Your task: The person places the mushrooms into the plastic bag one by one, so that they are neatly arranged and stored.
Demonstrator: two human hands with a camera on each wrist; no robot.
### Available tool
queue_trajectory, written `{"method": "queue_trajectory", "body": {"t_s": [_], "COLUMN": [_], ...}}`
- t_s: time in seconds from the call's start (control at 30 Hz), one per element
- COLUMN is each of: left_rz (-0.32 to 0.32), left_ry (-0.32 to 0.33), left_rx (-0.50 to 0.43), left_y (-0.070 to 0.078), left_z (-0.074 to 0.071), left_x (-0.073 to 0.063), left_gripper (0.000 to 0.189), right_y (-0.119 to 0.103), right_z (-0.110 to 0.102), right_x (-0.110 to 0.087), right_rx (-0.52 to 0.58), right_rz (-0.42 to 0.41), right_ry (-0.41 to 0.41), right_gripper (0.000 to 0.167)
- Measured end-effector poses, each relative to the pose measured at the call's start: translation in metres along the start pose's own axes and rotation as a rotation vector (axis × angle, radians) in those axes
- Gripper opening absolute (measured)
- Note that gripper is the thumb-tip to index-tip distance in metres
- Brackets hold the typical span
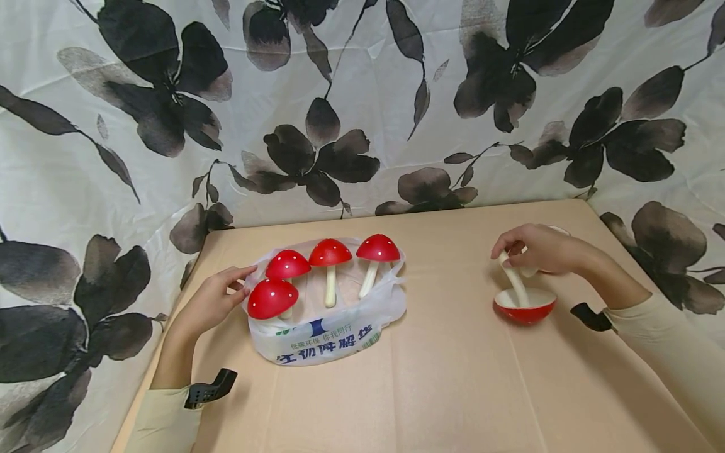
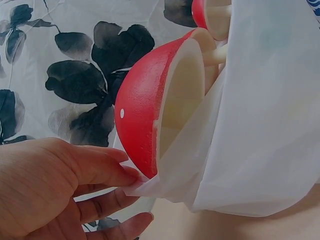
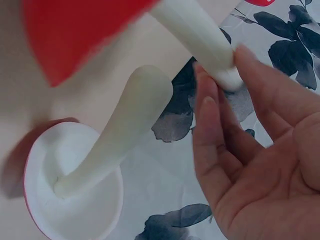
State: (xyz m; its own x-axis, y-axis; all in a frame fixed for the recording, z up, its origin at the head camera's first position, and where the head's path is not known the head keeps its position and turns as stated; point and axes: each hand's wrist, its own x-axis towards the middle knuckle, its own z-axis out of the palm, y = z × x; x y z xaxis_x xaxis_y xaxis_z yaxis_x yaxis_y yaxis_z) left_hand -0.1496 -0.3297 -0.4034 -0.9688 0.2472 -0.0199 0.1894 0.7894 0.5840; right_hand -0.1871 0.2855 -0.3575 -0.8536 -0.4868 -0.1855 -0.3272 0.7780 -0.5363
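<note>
We hold the upturned mushroom (image 1: 525, 312) at the bench's (image 1: 453, 377) right by its stem (image 1: 517, 284), likely handier than the round cap, our right grip (image 1: 538, 248) narrowed to a pinch, while our left grip (image 1: 218, 297) pinches the plastic bag's (image 1: 334, 347) left edge, presumably steadying four mushrooms (image 1: 330, 253).

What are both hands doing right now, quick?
Left hand: closed, pinching the edge of the white plastic bag.
Right hand: closed, holding an upside-down red mushroom by its stem.
</note>
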Motion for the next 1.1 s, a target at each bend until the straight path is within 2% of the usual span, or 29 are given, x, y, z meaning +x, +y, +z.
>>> {"method": "queue_trajectory", "body": {"t_s": [0.1,0.2,0.33,0.43,0.6,0.83,0.97,1.1], "left_rz": [0.004,0.008,0.009,0.006,0.011,0.027,0.026,0.033], "left_ry": [-0.001,0.0,0.0,-0.001,0.0,0.005,0.003,0.004], "left_rx": [0.0,0.001,-0.003,-0.004,0.0,0.01,0.01,0.01], "left_y": [-0.0001,0.0001,0.0007,0.001,0.0011,0.0006,-0.0007,-0.0014], "left_z": [0.0003,0.0005,0.0008,0.0011,0.0015,0.0016,0.0016,0.0018], "left_x": [0.0003,0.0007,0.0011,0.0012,0.0009,0.0007,0.0011,0.002], "left_gripper": [0.051,0.051,0.051,0.051,0.051,0.05,0.05,0.05], "right_y": [-0.0002,-0.0006,-0.0013,-0.0016,-0.0015,0.0013,0.0044,0.0068], "right_z": [0.0011,0.0027,0.0035,0.0026,-0.0005,-0.002,-0.0006,-0.0019], "right_x": [0.0009,0.0009,0.0,-0.0001,-0.0006,-0.0003,0.0008,0.0005], "right_rx": [-0.02,-0.009,0.035,0.058,0.089,0.221,0.185,0.122], "right_rz": [-0.008,-0.023,-0.044,-0.064,-0.099,-0.087,-0.1,-0.097], "right_ry": [0.08,0.129,0.148,0.139,0.159,0.245,0.248,0.197], "right_gripper": [0.017,0.022,0.039,0.044,0.034,0.025,0.022,0.023]}}
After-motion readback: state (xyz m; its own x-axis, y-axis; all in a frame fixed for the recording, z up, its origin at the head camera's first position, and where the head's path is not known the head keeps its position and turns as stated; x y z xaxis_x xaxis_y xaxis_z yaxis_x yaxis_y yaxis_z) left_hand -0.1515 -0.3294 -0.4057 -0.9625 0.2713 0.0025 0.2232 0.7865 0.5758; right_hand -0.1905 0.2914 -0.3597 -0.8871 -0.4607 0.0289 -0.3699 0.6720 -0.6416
